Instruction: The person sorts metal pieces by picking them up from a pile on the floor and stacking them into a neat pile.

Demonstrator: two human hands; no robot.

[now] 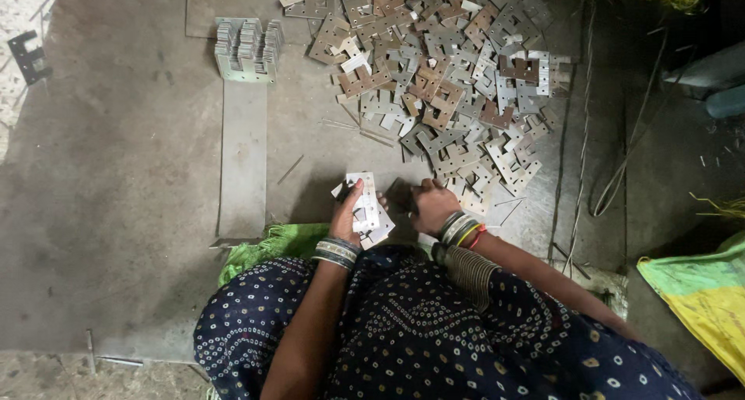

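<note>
Head view, person seated on the floor (116, 214), looking down at both hands. Left hand (347, 212) is clamped on a small fanned stack of stamped plates (366, 207), thumb on top, fingers under; the stack sits just in front of the knees, tilted, lifted off the floor. Right hand (431, 206) rests knuckles-up at the near edge of the loose pile (450, 74), fingers curled down onto pieces; whether it grips one cannot be told. Bangles on both wrists.

Judgement on doing it well: keep the plates' notches facing one way and edges flush before adding another, pinch firm near the centre so the stack does not fan out, and pick single pieces from the pile's edge, since the cut edges look sharp.

Materials: plates are thin flat sheet metal, E- or C-shaped with rectangular cutouts and small punched holes; some bright grey, some rust-brown. A neat stacked bundle (247, 51) stands well apart at upper left, at the end of a long flat metal strip (243, 159). Floor is dull, smooth grey concrete. Green cloth (272, 245) under the person, yellow-green sack (698, 299) at right, loose wires (621, 167) beside the pile.
</note>
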